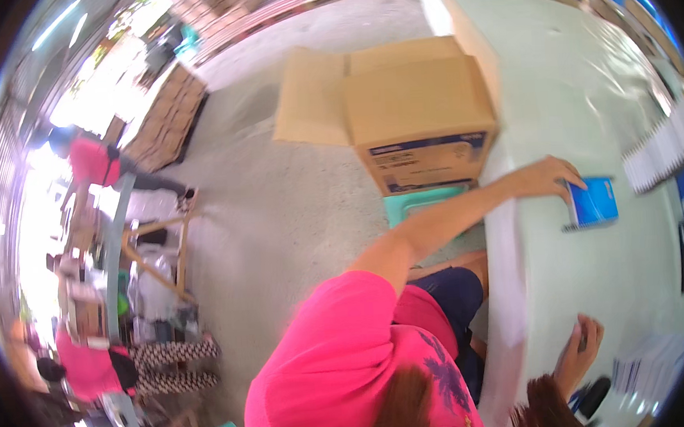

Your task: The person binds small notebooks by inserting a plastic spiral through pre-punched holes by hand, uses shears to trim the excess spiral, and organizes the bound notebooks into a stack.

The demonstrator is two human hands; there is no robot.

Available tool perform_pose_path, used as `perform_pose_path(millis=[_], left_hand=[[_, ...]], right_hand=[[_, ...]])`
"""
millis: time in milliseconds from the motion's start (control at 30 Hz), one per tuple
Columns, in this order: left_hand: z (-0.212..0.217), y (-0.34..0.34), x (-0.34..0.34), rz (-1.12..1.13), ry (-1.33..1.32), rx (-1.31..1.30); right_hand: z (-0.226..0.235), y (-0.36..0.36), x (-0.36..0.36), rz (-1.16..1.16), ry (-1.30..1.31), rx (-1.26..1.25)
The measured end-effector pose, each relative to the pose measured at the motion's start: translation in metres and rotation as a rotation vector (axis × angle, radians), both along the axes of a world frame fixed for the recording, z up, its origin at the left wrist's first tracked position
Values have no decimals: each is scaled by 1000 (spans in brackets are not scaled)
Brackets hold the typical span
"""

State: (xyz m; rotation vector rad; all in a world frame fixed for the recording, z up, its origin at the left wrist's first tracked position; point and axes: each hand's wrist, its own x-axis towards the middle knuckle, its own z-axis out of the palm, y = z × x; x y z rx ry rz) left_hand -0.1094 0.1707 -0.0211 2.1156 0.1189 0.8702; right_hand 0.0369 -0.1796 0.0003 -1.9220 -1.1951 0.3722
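Observation:
My left hand (547, 179) reaches across a pale table (589, 277) and grips the near edge of a small blue box (593, 202), its fingers over the top. The box rests on or just above the tabletop; I cannot tell which. A thin dark edge shows along its side. Lower in the view, my right hand (584, 349) is over the table with curled fingers around something small and dark, too blurred to name. A black object (592, 398) lies close to that wrist.
An open cardboard carton (422, 107) with raised flaps stands on a turquoise stool (427, 202) beside the table. White stacked booklets or cards (663, 151) and another white stack (649, 375) lie on the tabletop. Two people in pink work at a bench (118, 266) at the left.

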Motion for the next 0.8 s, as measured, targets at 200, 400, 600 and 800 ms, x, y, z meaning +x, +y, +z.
perform_pose_path(millis=[200, 400, 600, 800], left_hand=[[-13, 1, 2, 20, -69, -17], [-22, 6, 14, 24, -46, -18], [-36, 10, 20, 66, -58, 18], [-37, 10, 23, 57, -70, 10]], right_hand=[[-64, -7, 61, 205, -146, 91], [-52, 3, 28, 306, -78, 60], [-50, 23, 17, 388, -53, 50], [-51, 47, 14, 373, -60, 66]])
